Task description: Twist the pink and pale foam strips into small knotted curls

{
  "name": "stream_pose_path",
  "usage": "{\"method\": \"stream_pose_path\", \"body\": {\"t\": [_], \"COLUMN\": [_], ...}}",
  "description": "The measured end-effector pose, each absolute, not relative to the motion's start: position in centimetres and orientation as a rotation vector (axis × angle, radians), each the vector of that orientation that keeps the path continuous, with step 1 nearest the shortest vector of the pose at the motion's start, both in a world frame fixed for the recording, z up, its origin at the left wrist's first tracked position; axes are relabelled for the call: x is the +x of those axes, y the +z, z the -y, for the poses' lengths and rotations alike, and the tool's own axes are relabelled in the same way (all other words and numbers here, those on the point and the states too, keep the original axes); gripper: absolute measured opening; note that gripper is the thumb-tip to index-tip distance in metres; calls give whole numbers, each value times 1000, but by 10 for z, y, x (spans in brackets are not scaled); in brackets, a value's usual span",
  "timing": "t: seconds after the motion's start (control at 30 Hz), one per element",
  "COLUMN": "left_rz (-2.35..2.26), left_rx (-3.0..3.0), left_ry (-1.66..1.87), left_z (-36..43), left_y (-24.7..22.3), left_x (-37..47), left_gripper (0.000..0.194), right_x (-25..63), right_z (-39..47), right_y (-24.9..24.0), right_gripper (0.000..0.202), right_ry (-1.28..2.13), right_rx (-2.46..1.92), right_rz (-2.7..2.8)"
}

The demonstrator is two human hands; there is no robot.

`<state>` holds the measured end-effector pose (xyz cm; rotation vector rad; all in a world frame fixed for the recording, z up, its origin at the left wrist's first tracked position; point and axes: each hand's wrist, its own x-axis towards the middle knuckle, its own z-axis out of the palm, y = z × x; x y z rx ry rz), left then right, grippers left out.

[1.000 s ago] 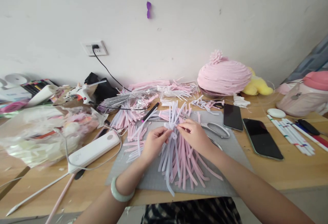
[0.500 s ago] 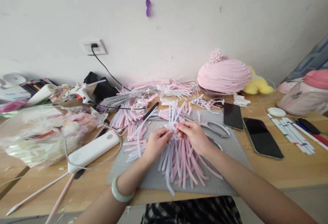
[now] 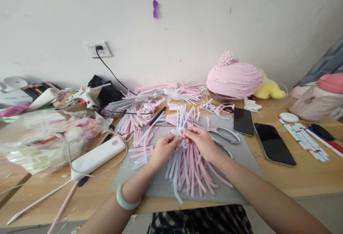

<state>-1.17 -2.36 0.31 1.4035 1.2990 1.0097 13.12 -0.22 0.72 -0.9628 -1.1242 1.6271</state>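
Note:
Between my two hands is a small looped piece of pale lavender pipe cleaner (image 3: 178,133), its far details too small to make out. My left hand (image 3: 166,148) pinches it from the left with thumb and forefinger. From the right, the fingertips of my right hand (image 3: 199,140) close on the same piece. Beneath them, a spread of cut pink pipe cleaners (image 3: 197,177) and lavender ones lies on the grey cutting mat (image 3: 238,180). Scissors (image 3: 224,135) with grey handles rest just right of my right hand, their blades partly hidden.
Left are a white power strip (image 3: 98,157), a plastic bag of scraps (image 3: 53,141) and a glue gun (image 3: 87,97). Two phones (image 3: 274,144) and several markers (image 3: 305,139) lie right. A pink pipe-cleaner dome (image 3: 234,78) stands by the wall, beside a yellow plush (image 3: 270,88).
My fingers have shifted very slightly around the lavender pipe cleaner, and its loops sit a little differently. Everything else stays put.

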Motion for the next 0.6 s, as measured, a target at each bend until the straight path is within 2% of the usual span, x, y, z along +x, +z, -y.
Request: {"method": "stream_pose_path", "body": {"t": [0.23, 0.4, 0.6], "left_rz": [-1096, -1074, -1093], "left_rx": [1260, 1258, 1231], "left_ry": [820, 745, 678], "left_z": [22, 22, 23], "left_y": [8, 11, 15], "left_x": [-22, -25, -25], "left_gripper": [26, 25, 22], "right_x": [150, 156, 164], "right_z": [-10, -13, -16], "right_y": [12, 10, 13], "right_gripper": [31, 22, 12], "right_ry": [1689, 1412, 1062], "right_rx": [-800, -768, -498], "right_rz": [1607, 1844, 2142]}}
